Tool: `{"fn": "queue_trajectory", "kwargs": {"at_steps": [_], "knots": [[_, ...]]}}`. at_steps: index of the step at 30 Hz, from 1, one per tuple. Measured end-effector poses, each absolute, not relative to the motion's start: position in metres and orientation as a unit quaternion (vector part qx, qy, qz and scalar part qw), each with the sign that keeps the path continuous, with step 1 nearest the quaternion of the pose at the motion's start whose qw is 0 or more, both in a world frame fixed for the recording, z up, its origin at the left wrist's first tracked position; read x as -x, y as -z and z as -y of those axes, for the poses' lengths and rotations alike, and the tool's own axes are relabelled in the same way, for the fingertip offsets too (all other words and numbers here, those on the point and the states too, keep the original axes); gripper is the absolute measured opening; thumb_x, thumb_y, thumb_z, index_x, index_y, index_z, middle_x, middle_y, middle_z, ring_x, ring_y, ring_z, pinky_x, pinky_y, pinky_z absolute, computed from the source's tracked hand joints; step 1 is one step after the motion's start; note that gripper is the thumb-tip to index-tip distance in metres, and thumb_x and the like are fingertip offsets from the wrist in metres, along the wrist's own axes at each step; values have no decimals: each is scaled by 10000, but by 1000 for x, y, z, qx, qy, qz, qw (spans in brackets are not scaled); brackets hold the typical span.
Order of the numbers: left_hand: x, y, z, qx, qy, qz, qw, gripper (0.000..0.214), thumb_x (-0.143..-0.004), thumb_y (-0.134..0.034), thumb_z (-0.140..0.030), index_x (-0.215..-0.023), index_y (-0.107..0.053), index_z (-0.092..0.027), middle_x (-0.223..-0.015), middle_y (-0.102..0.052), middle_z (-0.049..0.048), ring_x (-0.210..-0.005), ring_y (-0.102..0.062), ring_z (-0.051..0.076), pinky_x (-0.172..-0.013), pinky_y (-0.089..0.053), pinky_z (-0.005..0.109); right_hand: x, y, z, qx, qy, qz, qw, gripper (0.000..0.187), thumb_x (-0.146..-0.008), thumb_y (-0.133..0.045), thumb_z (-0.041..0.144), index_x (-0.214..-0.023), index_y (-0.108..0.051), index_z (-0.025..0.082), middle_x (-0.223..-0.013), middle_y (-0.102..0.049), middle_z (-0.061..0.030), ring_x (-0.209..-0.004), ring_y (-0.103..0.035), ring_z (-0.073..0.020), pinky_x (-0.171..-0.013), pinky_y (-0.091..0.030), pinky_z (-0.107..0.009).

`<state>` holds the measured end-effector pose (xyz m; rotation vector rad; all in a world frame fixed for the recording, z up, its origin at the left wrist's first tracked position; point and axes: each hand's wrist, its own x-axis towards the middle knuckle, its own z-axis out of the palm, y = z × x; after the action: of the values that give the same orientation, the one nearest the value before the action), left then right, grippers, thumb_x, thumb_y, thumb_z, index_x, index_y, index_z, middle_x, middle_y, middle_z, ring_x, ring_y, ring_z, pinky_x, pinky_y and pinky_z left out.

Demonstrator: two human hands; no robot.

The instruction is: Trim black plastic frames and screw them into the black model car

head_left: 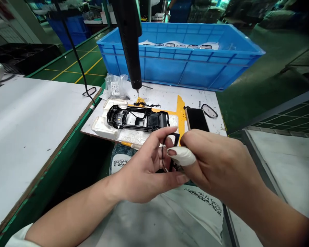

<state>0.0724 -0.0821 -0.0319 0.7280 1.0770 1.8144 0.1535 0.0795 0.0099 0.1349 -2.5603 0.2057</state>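
Note:
In front of my body, my left hand (pixel 151 168) curls its fingers and thumb around a thin black-rimmed piece (pixel 177 138), partly hidden by both hands. My right hand (pixel 216 154), its thumb wrapped in white tape (pixel 182 156), closes at the right side of the same piece; most of its fingertips are out of sight. Just beyond, a glossy black toy car body (pixel 157 120) lies upside down in a white foam cradle (pixel 103 126). A black electric screwdriver (pixel 132 51) hangs bit-down above it, near a scatter of small black screws (pixel 144 104).
A blue crate (pixel 180 68) with several black-rimmed pieces stands behind the work board. A phone (pixel 196 119) and a black-rimmed piece (pixel 209 110) lie at the right. A plastic bag (pixel 116 87) sits at the back left. A cable (pixel 76 51) hangs at the left, beside a white tabletop (pixel 28 130).

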Motion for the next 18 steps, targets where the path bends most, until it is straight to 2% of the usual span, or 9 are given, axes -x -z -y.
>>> {"fn": "queue_trajectory", "kwargs": {"at_steps": [2, 7, 12, 15, 18], "knots": [[-73, 32, 83, -288, -730, -429, 447, 783, -791, -824, -143, -1416, -426, -396, -1159, -481, 21, -914, -554, 137, -742, -538, 252, -153, -10, -79, -65, -69, 952, 292, 384, -1018, -429, 376, -678, -384, 204, -568, -396, 28, -495, -351, -93, -492, -245, -268], [-74, 31, 83, -306, -732, -388, 469, 772, -783, -786, -32, -1387, -449, -375, -1062, -468, -9, -815, -554, 74, -722, -534, 194, -150, -10, -80, -6, -40, 956, 292, 477, -1006, -380, 542, -665, -378, 207, -555, -394, 26, -470, -322, -98, -452, -195, -274], [-75, 35, 84, -305, -744, -370, 466, 790, -794, -759, 8, -1401, -438, -384, -1108, -489, -4, -849, -570, 79, -744, -543, 202, -151, -8, -77, -73, -51, 949, 302, 380, -1015, -430, 369, -675, -393, 205, -565, -404, 29, -502, -353, -99, -491, -241, -270], [-74, 36, 86, -297, -740, -373, 474, 815, -774, -780, 12, -1388, -453, -413, -1142, -452, -7, -847, -577, 70, -723, -544, 183, -152, -6, -76, -39, -45, 944, 325, 428, -1010, -437, 460, -672, -407, 200, -573, -402, 23, -500, -342, -97, -492, -239, -280], [-75, 37, 86, -299, -746, -384, 455, 812, -782, -783, -2, -1393, -449, -420, -1131, -465, -6, -903, -575, 89, -765, -548, 185, -151, -5, -75, -9, -41, 949, 311, 471, -1012, -392, 513, -657, -368, 205, -558, -369, 29, -474, -293, -92, -468, -202, -278]]}}
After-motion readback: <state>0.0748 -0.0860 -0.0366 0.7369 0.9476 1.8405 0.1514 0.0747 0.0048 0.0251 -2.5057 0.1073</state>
